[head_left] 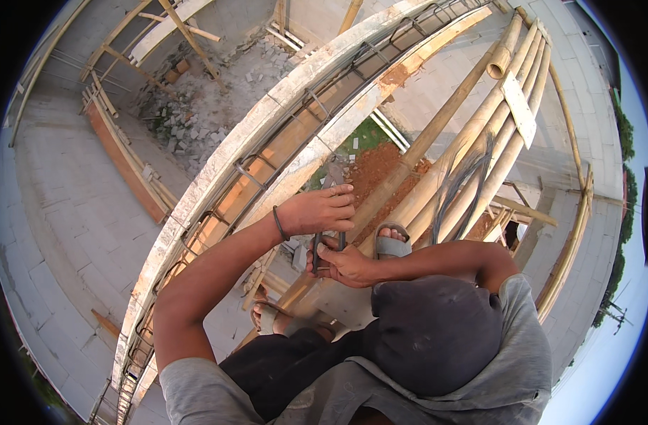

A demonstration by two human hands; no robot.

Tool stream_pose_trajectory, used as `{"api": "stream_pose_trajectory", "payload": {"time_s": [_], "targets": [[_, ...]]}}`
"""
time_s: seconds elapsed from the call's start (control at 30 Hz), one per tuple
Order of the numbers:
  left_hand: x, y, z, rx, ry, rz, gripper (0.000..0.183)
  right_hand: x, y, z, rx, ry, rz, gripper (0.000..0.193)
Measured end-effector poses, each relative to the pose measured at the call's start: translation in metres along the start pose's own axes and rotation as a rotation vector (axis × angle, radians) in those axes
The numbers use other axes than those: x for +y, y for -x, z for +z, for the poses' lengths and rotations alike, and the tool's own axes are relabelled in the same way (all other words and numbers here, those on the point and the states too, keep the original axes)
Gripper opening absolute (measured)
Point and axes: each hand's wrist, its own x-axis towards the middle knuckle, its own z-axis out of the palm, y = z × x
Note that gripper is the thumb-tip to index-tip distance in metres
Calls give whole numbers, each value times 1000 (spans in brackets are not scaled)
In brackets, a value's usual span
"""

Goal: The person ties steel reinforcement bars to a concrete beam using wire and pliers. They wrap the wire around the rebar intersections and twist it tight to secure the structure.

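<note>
From the head view, you look down from high up. Your left hand [322, 210] and your right hand [345, 263] sit close together, one just above the other. Between them is a dark metal tool [317, 249] with two thin handles, like pliers. It looks black and skinny, and part of it hides under your fingers. Your right hand fingers are curled tight around the handles. Your left hand fingers [342, 209] are bent down and close together, touching the top of the tool. You cannot tell just what the tips pinch there, because it is too small to see.

A black band [278, 223] goes around your left wrist.

Just past your right hand fingers is your foot in a grey sandal [393, 244], standing on long bamboo poles [473, 142]. A bunch of dark wires [460, 185] lies on the poles, a bit farther from your fingers. Your other sandal [269, 316] is below your hands.

To the left side of your left hand fingers runs a long curved wooden trough [267, 142] with rusty steel bars [249, 173] inside. Far below your fingers is red dirt [377, 166].
</note>
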Motion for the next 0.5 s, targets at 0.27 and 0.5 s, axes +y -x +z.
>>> {"api": "stream_pose_trajectory", "payload": {"time_s": [0.27,0.5], "targets": [[-1,-78,7,-21,71,-320,18,-137,113,31,493,1098,75,69],[-29,-124,-4,-22,377,-742,35,-183,119,43,847,2621,-503,51]]}}
